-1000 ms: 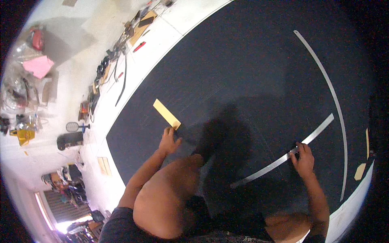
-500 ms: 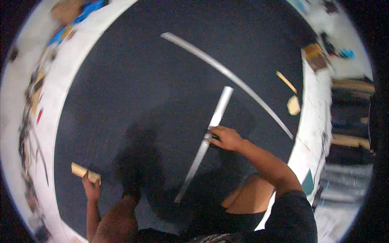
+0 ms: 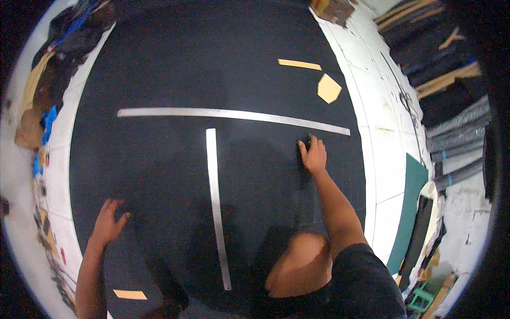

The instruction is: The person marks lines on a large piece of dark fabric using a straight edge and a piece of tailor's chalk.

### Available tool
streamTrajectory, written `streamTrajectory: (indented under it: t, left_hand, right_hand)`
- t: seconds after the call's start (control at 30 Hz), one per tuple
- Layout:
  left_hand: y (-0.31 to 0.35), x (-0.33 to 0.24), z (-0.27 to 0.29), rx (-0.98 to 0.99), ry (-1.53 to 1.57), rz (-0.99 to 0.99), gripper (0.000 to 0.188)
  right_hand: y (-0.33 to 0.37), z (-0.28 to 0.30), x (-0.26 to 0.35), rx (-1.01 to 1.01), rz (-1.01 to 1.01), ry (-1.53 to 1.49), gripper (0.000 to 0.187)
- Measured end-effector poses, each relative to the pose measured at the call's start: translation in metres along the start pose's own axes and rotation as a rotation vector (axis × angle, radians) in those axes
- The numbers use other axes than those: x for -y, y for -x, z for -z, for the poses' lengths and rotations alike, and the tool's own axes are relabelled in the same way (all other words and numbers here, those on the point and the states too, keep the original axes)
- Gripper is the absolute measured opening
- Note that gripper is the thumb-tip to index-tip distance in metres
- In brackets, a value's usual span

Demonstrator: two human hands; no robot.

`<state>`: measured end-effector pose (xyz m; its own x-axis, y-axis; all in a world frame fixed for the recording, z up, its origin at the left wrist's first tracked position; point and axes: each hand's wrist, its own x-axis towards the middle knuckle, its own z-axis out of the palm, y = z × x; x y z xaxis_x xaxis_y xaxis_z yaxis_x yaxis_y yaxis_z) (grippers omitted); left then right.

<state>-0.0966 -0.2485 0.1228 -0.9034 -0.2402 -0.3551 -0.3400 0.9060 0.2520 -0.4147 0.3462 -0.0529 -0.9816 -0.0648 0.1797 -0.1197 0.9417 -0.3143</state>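
Note:
Dark fabric (image 3: 159, 170) is spread beneath both my hands. At the left, my left hand (image 3: 110, 222) is open over it, fingers and thumb apart, holding nothing I can see. A small tan piece (image 3: 130, 294) lies nearer me. My right hand (image 3: 314, 155) reaches forward on the right, thumb and fingers apart, just below the right end of a long metal ruler (image 3: 234, 114) lying crosswise. The gap between its thumb and fingers is dark. Between my arms, a second metal ruler (image 3: 214, 202) lies lengthwise, touched by neither hand.
A tan strip (image 3: 299, 64) and a many-sided tan piece (image 3: 329, 89) rest on the fabric at far right. White table surface (image 3: 385, 159) borders it, with dark green material (image 3: 408, 212) along the right edge. A brown box (image 3: 333, 10) stands at the back.
My right hand has left the lengthwise ruler and moved right. My left hand has let go of the tan piece, which now lies nearer me. The view has turned.

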Motion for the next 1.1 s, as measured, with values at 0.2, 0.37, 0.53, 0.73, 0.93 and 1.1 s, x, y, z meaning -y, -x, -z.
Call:
streamTrajectory:
  t: [0.2, 0.37, 0.53, 0.73, 0.93, 1.1]
  left_hand:
    - [-0.158, -0.164, 0.007, -0.006, 0.019, -0.242, 0.048]
    - [-0.247, -0.271, -0.039, 0.095, 0.121, -0.332, 0.047]
    - [-0.334, -0.387, -0.073, 0.196, 0.170, -0.363, 0.056]
    - [-0.477, -0.502, -0.094, -0.058, 0.190, -0.445, 0.058]
    - [-0.579, -0.533, -0.133, -0.281, -0.161, -0.499, 0.066]
    - [-0.579, -0.569, -0.125, -0.157, -0.254, -0.353, 0.064]
  right_hand:
    - [-0.013, -0.024, -0.006, -0.165, -0.100, 0.052, 0.061]
    - [-0.020, -0.028, -0.003, -0.071, -0.160, 0.056, 0.060]
    - [-0.016, -0.026, -0.009, -0.060, -0.184, 0.035, 0.061]
    - [-0.011, -0.021, -0.009, 0.078, -0.269, -0.085, 0.061]
    - [-0.013, -0.030, -0.001, 0.025, -0.235, -0.121, 0.057]
    - [-0.008, -0.030, -0.013, 0.024, -0.288, -0.108, 0.054]
